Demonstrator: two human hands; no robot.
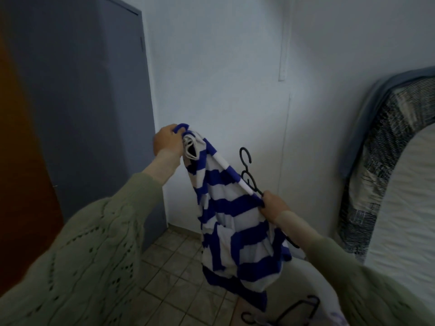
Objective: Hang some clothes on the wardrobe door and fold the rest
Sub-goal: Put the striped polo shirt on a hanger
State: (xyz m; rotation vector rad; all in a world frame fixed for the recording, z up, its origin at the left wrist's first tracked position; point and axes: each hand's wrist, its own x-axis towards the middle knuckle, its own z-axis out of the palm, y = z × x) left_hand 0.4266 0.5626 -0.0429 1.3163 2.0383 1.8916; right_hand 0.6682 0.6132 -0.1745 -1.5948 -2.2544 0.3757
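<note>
A blue-and-white striped shirt (226, 222) hangs in mid-air in front of the white wall. My left hand (167, 141) grips its upper edge near the collar, raised at centre left. My right hand (273, 204) pinches the other side of the shirt together with a black hanger (249, 175), whose hook points up beside the cloth. The hanger's lower part runs behind my right wrist. The grey wardrobe (94, 109) stands to the left, its door shut.
An orange-brown door (21, 184) fills the far left. A bed with a white mattress (404, 208) and patterned blanket (376, 142) stands at the right. More black hangers (282, 314) lie at the bottom. The floor is beige tile (179, 274).
</note>
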